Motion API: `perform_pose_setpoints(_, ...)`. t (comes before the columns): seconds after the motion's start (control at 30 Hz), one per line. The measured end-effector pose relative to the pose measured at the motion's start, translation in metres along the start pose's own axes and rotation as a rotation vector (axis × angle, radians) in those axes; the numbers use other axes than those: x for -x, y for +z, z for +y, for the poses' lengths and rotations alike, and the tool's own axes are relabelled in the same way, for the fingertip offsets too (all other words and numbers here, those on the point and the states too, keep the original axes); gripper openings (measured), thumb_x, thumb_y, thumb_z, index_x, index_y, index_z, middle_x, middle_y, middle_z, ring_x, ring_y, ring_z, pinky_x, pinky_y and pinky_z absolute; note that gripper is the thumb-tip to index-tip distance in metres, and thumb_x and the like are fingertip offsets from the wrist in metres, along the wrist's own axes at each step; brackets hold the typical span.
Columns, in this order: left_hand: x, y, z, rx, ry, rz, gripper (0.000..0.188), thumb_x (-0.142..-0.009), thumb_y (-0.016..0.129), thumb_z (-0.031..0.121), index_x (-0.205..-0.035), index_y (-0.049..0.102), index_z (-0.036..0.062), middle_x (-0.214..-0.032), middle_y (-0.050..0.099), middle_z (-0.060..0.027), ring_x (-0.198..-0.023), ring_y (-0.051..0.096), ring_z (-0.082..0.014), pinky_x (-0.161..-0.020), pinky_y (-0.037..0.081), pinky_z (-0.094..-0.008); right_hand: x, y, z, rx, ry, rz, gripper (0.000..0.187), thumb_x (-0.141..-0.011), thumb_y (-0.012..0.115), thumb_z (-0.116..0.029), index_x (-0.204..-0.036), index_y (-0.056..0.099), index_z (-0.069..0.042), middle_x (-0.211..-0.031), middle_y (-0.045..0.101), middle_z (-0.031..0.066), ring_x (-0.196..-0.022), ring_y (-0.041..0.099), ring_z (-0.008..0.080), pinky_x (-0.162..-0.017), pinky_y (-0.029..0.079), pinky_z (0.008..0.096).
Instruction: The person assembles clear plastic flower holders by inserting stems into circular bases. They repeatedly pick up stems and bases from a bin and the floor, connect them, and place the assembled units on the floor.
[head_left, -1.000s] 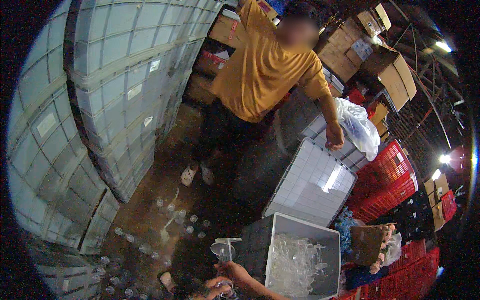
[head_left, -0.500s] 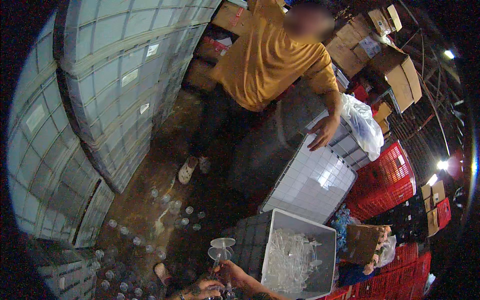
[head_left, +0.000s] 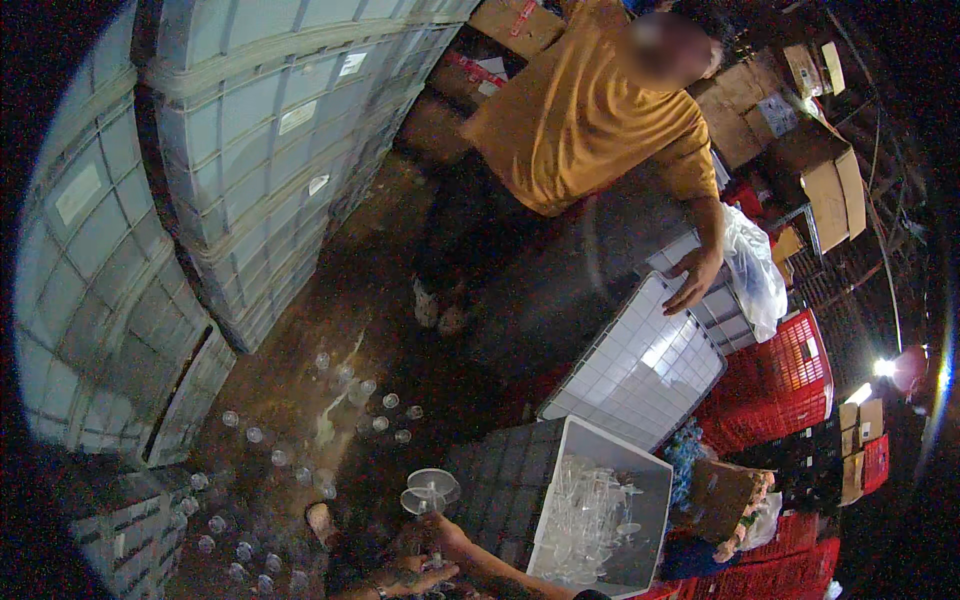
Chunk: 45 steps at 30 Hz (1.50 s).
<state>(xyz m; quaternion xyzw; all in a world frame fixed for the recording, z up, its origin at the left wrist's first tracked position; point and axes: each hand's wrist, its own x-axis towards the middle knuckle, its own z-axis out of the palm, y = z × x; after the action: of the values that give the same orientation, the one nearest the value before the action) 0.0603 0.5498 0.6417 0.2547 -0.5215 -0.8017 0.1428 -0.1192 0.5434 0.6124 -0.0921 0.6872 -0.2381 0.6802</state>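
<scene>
One open grey crate (head_left: 654, 487) holds a heap of clear stemmed glasses (head_left: 590, 520), too tangled to count. Just left of the crate, two held stemmed glasses (head_left: 431, 485) can be made out. Farther left, roughly two dozen clear cups (head_left: 278, 457) dot the floor, several too blurred for certainty. Beyond the crate are one person (head_left: 600, 130), two pale shoes (head_left: 425, 303) and one large plastic bag (head_left: 752, 275). To its right come one blue flower bunch (head_left: 685, 455) and at least two red crates (head_left: 775, 370).

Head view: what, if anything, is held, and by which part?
Clear stemmed glassware, by the stems, in the right grip; the left grip is unclear.
</scene>
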Motion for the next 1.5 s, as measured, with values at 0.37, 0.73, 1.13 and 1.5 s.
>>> perform_pose_setpoints(0.37,-0.026,0.048,-0.078,0.173,-0.149,0.471,0.047,-0.089,0.067,0.04,-0.114,0.059,0.001,-0.102,0.069,-0.0091,-0.093,0.066,-0.021,-0.085,0.052,-0.0369,-0.036,-0.038,0.036,0.43,-0.109,-0.098,0.06,-0.101,0.039,-0.053,-0.121,0.061,-0.001,-0.11,0.068,0.0109,-0.097,0.063,0.0223,-0.084,0.049,0.0366)
perform_pose_setpoints(0.73,0.009,-0.076,-0.015,0.999,-0.351,0.339,0.029,-0.096,0.058,0.04,-0.103,0.059,0.0119,-0.085,0.062,0.0017,-0.071,0.064,-0.0119,-0.06,0.051,-0.0273,0.013,-0.045,-0.064,0.164,-0.103,-0.142,0.04,-0.09,0.061,-0.01,-0.13,0.059,-0.007,-0.112,0.065,0.0031,-0.097,0.061,0.0136,-0.079,0.05,0.0279)
perform_pose_setpoints(1.13,-0.181,-0.269,-0.225,1.372,-0.296,0.653,0.033,-0.091,0.056,0.045,-0.089,0.062,0.0123,-0.075,0.065,-0.0074,-0.065,0.063,-0.025,-0.064,0.055,-0.0391,-0.037,-0.146,-0.12,0.262,-0.436,0.173,0.03,-0.086,0.056,0.004,-0.115,0.064,-0.001,-0.116,0.067,0.0106,-0.111,0.06,0.0222,-0.099,0.045,0.0337)
perform_pose_setpoints(1.5,-0.279,-0.366,-0.335,1.522,-0.204,0.784,0.043,-0.09,0.053,0.045,-0.108,0.06,0.007,-0.1,0.066,-0.0155,-0.085,0.065,-0.0316,-0.069,0.054,-0.0414,-0.084,-0.162,-0.072,0.113,-0.069,0.203,0.03,-0.088,0.062,-0.005,-0.118,0.058,-0.004,-0.122,0.062,0.0125,-0.115,0.058,0.0249,-0.102,0.045,0.0407)
